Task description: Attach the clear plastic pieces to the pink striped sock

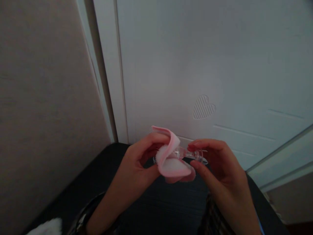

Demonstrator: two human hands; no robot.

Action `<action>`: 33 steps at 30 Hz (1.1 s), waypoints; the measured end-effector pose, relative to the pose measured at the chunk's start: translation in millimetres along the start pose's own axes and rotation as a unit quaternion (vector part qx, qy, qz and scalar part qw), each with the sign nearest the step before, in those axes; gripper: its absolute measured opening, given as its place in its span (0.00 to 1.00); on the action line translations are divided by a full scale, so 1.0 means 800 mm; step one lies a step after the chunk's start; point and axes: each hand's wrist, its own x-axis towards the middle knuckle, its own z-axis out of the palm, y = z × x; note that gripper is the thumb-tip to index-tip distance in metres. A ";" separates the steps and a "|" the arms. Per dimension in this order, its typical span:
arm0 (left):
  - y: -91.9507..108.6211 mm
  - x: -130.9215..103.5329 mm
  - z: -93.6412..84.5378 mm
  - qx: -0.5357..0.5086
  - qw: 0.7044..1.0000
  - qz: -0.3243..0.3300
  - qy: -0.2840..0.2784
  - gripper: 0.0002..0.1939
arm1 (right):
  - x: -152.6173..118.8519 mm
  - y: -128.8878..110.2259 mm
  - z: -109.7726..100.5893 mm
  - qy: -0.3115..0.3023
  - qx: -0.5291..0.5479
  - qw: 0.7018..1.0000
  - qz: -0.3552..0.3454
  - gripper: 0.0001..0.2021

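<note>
A small clear glass or plastic piece [181, 152] with a narrow middle and a wider, disc-like right end lies sideways between my hands. My left hand [144, 161] is closed around a white cloth with pink edging [172, 167], which is folded around the left part of the clear piece. Part of that end is hidden by the cloth and fingers. With thumb and fingertips, my right hand [217, 163] pinches the clear piece at its right end. Both hands are above a dark tabletop [156, 205].
Beyond the table stands a white panel [220, 65] with an embossed heart [203, 107] and raised lines. A beige wall [44, 81] rises at the left. Something white and fluffy [46, 227] lies at the lower left corner.
</note>
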 end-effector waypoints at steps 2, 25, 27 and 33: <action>0.001 0.001 0.000 -0.001 1.000 0.008 -0.012 0.21 | 0.000 0.000 0.001 0.013 0.004 1.000 0.001 0.14; -0.001 0.005 0.004 0.043 0.995 -0.080 -0.045 0.13 | -0.001 -0.001 0.004 -0.004 0.032 0.999 -0.038 0.11; 0.001 0.005 0.005 0.061 0.995 -0.066 -0.044 0.12 | -0.001 -0.001 0.005 0.002 0.028 0.999 -0.027 0.11; 0.002 0.007 0.005 0.109 0.993 -0.022 -0.042 0.12 | 0.004 -0.002 0.009 0.025 0.032 0.999 -0.031 0.10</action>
